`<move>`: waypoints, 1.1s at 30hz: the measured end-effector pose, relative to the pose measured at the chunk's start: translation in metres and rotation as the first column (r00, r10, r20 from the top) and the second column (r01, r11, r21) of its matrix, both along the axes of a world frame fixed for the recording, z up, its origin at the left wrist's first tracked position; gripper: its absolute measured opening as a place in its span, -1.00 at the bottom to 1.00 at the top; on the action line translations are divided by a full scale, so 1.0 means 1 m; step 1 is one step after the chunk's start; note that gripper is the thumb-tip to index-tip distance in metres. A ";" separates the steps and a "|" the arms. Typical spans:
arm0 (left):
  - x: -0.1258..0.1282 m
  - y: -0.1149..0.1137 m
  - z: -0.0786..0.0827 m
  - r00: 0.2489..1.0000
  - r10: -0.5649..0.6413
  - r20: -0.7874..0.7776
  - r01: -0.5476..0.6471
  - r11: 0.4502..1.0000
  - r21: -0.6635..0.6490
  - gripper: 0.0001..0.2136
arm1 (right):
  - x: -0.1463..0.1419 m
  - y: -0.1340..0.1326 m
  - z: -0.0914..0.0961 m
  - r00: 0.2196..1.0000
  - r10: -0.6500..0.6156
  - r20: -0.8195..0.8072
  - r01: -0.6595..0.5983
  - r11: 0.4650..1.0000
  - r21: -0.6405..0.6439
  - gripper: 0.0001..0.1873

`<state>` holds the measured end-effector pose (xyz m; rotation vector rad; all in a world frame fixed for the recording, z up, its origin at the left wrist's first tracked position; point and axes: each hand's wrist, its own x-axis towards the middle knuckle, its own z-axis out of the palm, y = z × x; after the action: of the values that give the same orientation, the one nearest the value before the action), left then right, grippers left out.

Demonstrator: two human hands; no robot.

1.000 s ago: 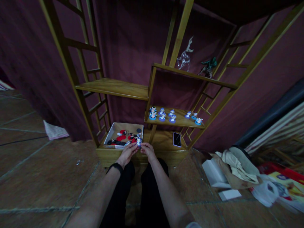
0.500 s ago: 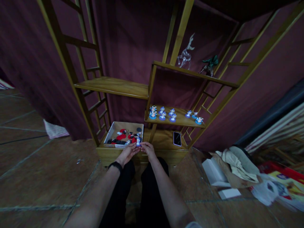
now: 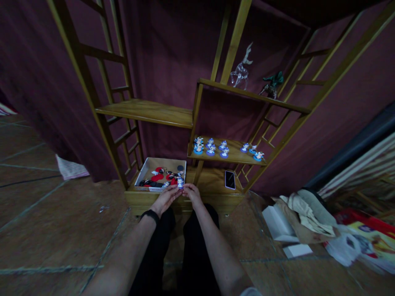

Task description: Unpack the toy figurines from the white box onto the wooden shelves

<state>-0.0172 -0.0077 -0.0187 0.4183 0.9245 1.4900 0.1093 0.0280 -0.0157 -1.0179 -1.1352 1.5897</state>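
Between my two hands, at the front right corner of the box, a small purple-and-white figurine [image 3: 180, 182] stands upright. My left hand [image 3: 167, 199] has its fingers closed at the figurine's base, and my right hand [image 3: 191, 192] pinches it from the other side. Just beyond lies a shallow cardboard box [image 3: 148, 165] with several red, black and white figurines [image 3: 158, 174] jumbled inside. On the middle right shelf [image 3: 234, 154] several like purple figurines [image 3: 211, 150] stand in small groups, with blue-based ones [image 3: 258, 156] at both ends.
A phone [image 3: 230, 180] lies on the low cabinet top at the right. Higher up stand a clear deer ornament [image 3: 240, 74] and a dark green statuette [image 3: 273, 84]. White boxes [image 3: 279, 224], cloth and plastic bags [image 3: 344, 246] crowd the floor at the right. Wooden uprights frame the shelves.
The figurine has turned a little and sits slightly higher between my fingers. Both hands stay in almost the same place.
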 end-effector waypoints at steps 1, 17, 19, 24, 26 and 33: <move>0.000 0.000 -0.001 1.000 0.006 0.000 -0.006 1.000 0.005 -0.85 | 0.000 0.000 0.000 1.000 0.004 -0.003 -0.004 1.000 -0.004 -0.72; 0.002 0.005 -0.007 0.992 0.028 -0.123 -0.024 0.999 0.032 -0.75 | -0.002 0.000 -0.001 0.998 0.009 -0.059 -0.014 0.997 -0.077 -0.70; 0.001 0.006 -0.008 0.991 0.028 -0.132 -0.022 0.999 0.046 -0.74 | -0.002 0.000 -0.001 0.998 0.006 -0.060 -0.010 0.997 -0.082 -0.71; 0.000 0.009 -0.017 0.985 0.015 -0.172 -0.002 0.997 0.075 -0.73 | -0.001 0.001 -0.001 0.998 -0.005 -0.060 0.000 0.997 -0.081 -0.73; 0.000 0.009 -0.019 0.982 0.032 -0.186 -0.017 0.996 0.083 -0.72 | -0.002 0.001 -0.002 0.998 -0.014 -0.067 0.008 0.997 -0.082 -0.74; 0.001 0.008 -0.018 0.972 0.034 -0.234 -0.013 0.996 0.088 -0.70 | -0.004 0.004 -0.007 0.997 -0.032 -0.066 0.026 0.995 -0.095 -0.76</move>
<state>-0.0165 0.0002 -0.0363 0.6600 1.0563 1.5277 0.1055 0.0316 -0.0226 -1.0290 -1.0041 1.6549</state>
